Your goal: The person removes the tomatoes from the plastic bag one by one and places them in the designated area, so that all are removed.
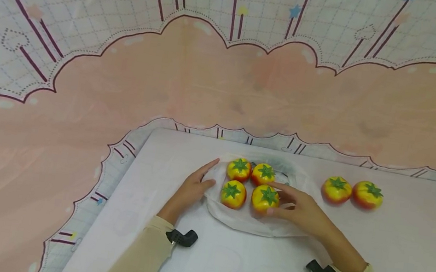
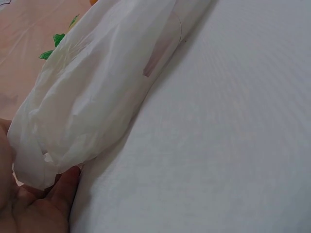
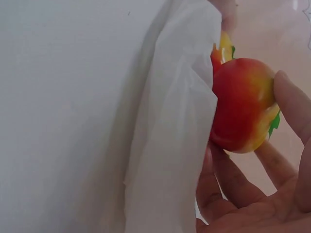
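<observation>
A soft white bag (image 1: 227,218) lies with its mouth open and its rim spread, a dark print on its side. Inside it sit three red-and-yellow toy tomatoes (image 1: 233,194) with green star-shaped leaves. A fourth toy tomato (image 1: 265,199) is in my right hand (image 1: 307,212), pinched between thumb and fingers at the bag's near right. The right wrist view shows this tomato's red side (image 3: 241,104) above the bag's edge. At the left rim, my left hand (image 1: 190,193) holds the bag edge between thumb and fingers; the left wrist view shows the thin material (image 2: 87,97) there.
Two more toy tomatoes (image 1: 337,190) stand side by side on the white table (image 1: 237,269), right of the bag. Behind the table hangs a pink and white patterned cloth (image 1: 249,89). Each wrist wears a black strap-on device (image 1: 184,238).
</observation>
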Demonstrator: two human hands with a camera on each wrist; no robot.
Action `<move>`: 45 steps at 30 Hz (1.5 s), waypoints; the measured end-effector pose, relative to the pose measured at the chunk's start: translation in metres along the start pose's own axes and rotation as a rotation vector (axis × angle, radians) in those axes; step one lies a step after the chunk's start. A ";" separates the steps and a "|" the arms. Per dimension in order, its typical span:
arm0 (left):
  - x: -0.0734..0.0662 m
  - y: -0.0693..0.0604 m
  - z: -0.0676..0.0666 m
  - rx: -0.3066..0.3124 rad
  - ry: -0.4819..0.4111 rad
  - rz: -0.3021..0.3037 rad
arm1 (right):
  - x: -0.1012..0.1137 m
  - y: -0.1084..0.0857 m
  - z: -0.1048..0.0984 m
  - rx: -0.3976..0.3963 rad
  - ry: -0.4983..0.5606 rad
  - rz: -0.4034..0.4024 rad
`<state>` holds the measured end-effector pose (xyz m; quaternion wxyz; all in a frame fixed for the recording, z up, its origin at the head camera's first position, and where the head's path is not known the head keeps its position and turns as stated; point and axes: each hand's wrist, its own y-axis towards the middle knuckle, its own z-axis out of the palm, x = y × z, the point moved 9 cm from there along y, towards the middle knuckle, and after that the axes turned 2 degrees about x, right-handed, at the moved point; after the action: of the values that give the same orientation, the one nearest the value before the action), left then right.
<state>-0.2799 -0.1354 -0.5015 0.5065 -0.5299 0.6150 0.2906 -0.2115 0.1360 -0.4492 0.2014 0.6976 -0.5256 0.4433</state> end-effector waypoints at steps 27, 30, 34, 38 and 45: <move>-0.002 -0.001 0.004 -0.003 0.011 -0.018 | -0.003 -0.037 -0.056 -0.110 -0.051 0.021; -0.002 -0.001 0.003 -0.003 0.008 -0.016 | -0.004 -0.041 -0.063 -0.131 -0.071 0.025; -0.002 -0.001 0.000 -0.004 0.011 -0.016 | -0.001 -0.047 -0.070 -0.143 -0.064 0.024; -0.001 -0.001 -0.001 -0.005 0.019 -0.015 | 0.000 -0.052 -0.076 -0.152 -0.064 0.038; 0.000 -0.001 -0.001 0.001 -0.002 -0.009 | -0.002 -0.056 -0.085 -0.166 -0.061 0.053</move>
<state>-0.2794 -0.1364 -0.5011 0.5086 -0.5322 0.6123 0.2883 -0.1949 0.2216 -0.3954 0.2305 0.6774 -0.5849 0.3820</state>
